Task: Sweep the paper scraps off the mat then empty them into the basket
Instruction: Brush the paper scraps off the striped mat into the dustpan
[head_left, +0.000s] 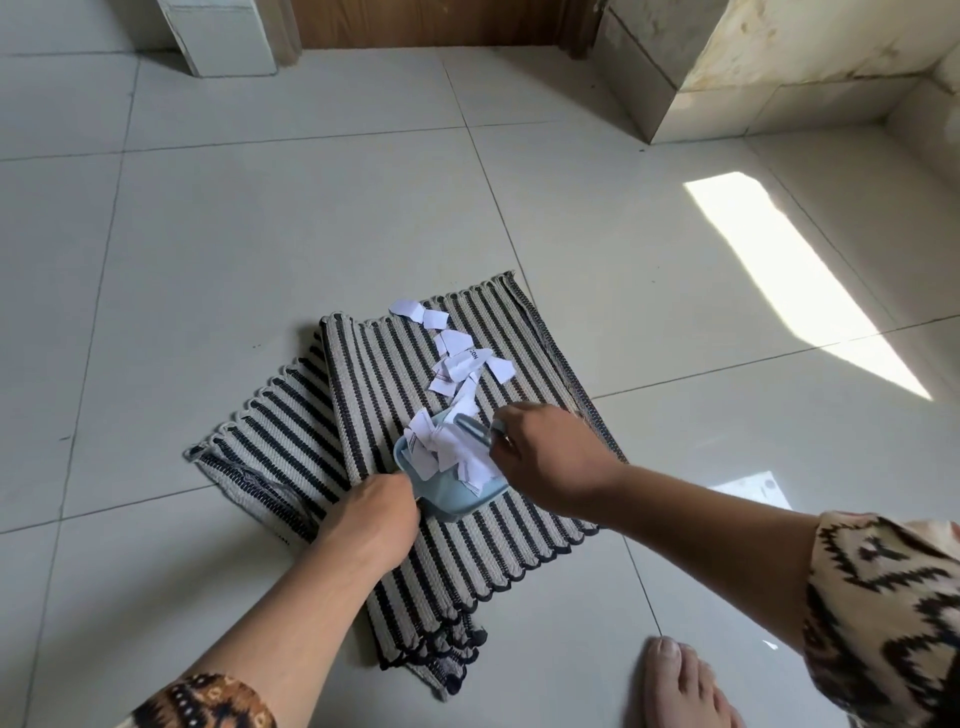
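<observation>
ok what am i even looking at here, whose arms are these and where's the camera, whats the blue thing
There is one picture, taken by a wide-angle camera worn on a person's head and looking down, so the two arms are that person's own. No machine is involved.

On the tiled floor lies a striped mat, partly folded over on its left side. White paper scraps run in a trail down its middle.

The blue thing is a small dustpan, already holding a heap of scraps. The left hand has a grip on its near edge. The right hand holds a small blue brush at the pan's mouth; most of the brush is hidden. A bare foot shows at the bottom. No basket is in view.
</observation>
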